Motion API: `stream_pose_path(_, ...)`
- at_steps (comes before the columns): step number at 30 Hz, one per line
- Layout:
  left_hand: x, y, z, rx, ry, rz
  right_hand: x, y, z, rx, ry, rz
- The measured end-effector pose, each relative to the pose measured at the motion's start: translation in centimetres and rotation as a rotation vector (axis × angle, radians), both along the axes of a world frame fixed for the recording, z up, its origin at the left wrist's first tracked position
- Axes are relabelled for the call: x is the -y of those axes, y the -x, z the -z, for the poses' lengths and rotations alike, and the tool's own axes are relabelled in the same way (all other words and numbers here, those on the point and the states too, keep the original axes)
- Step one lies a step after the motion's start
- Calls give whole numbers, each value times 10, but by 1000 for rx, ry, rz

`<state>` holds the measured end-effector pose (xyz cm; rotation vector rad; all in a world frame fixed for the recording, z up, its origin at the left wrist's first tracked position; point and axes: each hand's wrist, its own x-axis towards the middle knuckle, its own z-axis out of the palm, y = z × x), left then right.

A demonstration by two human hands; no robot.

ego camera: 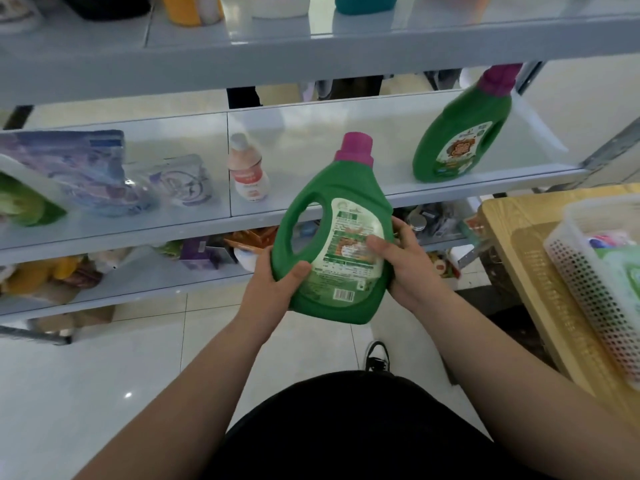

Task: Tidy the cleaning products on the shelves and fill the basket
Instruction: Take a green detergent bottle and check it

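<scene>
I hold a green detergent bottle [311, 237] with a magenta cap upright in front of the middle shelf [311, 206], its back label facing me. My left hand [273, 282] grips its lower left side, thumb across the front. My right hand [401, 261] grips the right side, thumb on the label. A second, matching green bottle [460, 133] stands on the middle shelf to the right. A white perforated basket [588, 282] sits on a wooden table at the right, with packets inside.
On the middle shelf stand a small pink-and-white bottle [247, 168] and purple refill pouches [86, 171] at the left. The lower shelf [138, 289] holds mixed packets. Containers line the top shelf [277, 39]. A woven tray [540, 271] lies under the basket.
</scene>
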<state>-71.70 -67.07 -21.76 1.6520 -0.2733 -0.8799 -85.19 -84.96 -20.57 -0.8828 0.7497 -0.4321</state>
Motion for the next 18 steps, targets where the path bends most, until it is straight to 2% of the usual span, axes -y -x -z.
stream_pose_path(2,-6,1,-3,-93,25,-31,-7,1,-8,79,-51,-51)
stream_pose_path(6,-5,16,-17,-747,19,-76,-26,0,-18,103,-172,-150)
stream_pose_path(8,-3,26,-17,-896,13,-13,-38,-4,-14,98,-209,-171)
stream_pose_path(10,-1,29,-12,-865,-28,38,-42,-4,-7,111,-225,-185)
stream_pose_path(13,7,26,-6,-558,-20,74,-37,-3,-2,92,-197,-183)
stream_pose_path(15,14,23,-15,-441,57,85,-30,-8,3,5,-69,-184)
stream_pose_path(18,24,14,-28,-452,220,79,-22,-13,9,-93,185,-194)
